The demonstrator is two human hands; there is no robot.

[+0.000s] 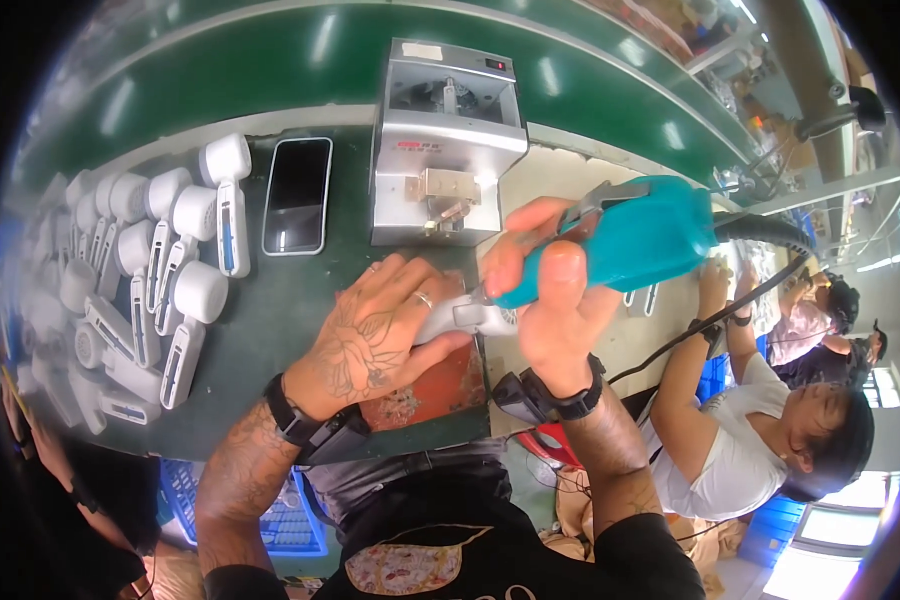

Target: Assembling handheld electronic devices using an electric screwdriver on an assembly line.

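Note:
My right hand point(560, 310) is wrapped round a teal electric screwdriver point(650, 235), its body tilted and its tip pointing down and left. That tip meets a white shower head point(465, 317), which my left hand point(370, 330) grips from the left side. Fingers cover much of the shower head. It is held over a worn red mat point(420, 395) at the table's near edge. A black coiled cord point(765, 230) runs from the screwdriver's back end.
Several white shower heads with slotted handles point(160, 260) lie on the left of the dark green table point(270, 330). A phone point(298, 195) and a silver screw feeder point(450, 150) stand beyond my hands. Blue crates point(295, 515) are below. A person in white point(720, 440) works at right.

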